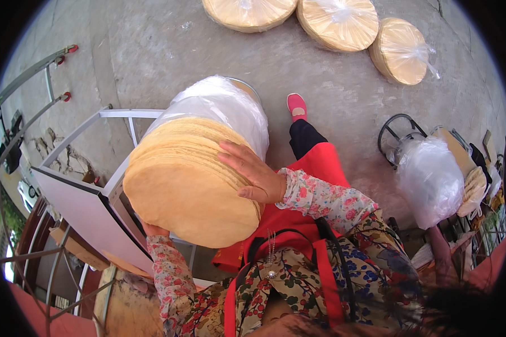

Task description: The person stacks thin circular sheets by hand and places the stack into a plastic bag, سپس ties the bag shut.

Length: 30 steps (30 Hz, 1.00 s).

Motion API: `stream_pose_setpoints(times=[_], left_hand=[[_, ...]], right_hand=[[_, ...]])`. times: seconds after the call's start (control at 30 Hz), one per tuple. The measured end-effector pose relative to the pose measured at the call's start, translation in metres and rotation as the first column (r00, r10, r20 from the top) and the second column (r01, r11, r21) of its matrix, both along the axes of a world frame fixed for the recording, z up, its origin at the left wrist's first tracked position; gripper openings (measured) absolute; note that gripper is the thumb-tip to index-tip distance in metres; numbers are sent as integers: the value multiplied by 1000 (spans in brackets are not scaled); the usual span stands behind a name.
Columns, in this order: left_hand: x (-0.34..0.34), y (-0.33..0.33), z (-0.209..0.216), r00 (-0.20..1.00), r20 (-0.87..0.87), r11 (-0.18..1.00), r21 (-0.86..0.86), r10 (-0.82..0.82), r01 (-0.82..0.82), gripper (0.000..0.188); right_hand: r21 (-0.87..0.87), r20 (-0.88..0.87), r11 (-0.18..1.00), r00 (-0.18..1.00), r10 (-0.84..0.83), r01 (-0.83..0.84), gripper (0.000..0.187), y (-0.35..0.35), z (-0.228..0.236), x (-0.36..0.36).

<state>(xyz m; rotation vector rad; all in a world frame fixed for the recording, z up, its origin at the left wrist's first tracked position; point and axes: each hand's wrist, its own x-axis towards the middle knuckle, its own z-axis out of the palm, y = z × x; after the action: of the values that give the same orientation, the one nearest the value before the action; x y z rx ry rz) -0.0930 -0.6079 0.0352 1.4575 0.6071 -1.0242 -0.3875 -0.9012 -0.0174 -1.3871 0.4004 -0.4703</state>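
Observation:
A thick stack of round, thin, tan flatbreads (191, 196) is tilted up in front of my body, between my two hands. My right hand (256, 173) presses on the stack's right side, fingers stretched along the layered edges and thumb lower down. At the stack's lower left edge my left hand (153, 229) grips from beneath; most of its fingers are hidden. Just beyond the stack, a clear plastic bag (219, 109) covers a round seat or stand whose metal rim shows at the back.
Three plastic-wrapped flatbread stacks, including a middle one (340, 22), lie on the concrete floor (208, 56). A white metal frame with a panel (90, 216) stands at left. On the right are a stool (399, 132), a plastic-covered bundle (431, 180) and what looks like a forearm (441, 255).

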Motion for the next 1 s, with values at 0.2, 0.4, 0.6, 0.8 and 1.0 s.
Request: stream_pose_setpoints(times=[0.2, 0.4, 0.6, 0.8, 1.0], left_hand=[[8, 3, -11, 999, -43, 998, 68, -15, 18, 49], [5, -2, -12, 997, -72, 997, 81, 3, 2, 51], [5, -2, -18, 998, -66, 998, 56, 12, -8, 51], [-16, -8, 0, 997, 22, 995, -60, 75, -74, 52], [-100, 50, -7, 981, 193, 983, 183, -31, -5, 59]], right_hand=[[-97, -153, 992, 986, 60, -75, 70, 5, 2, 14], [-161, -188, 978, 977, 98, -129, 67, 1, 6, 27], [-163, -214, 975, 970, 117, -153, 63, 3, 3, 28], [382, 93, 923, 996, 2, -38, 52, -25, -25, 29], [94, 36, 969, 974, 224, -226, 52, -62, -41, 101]])
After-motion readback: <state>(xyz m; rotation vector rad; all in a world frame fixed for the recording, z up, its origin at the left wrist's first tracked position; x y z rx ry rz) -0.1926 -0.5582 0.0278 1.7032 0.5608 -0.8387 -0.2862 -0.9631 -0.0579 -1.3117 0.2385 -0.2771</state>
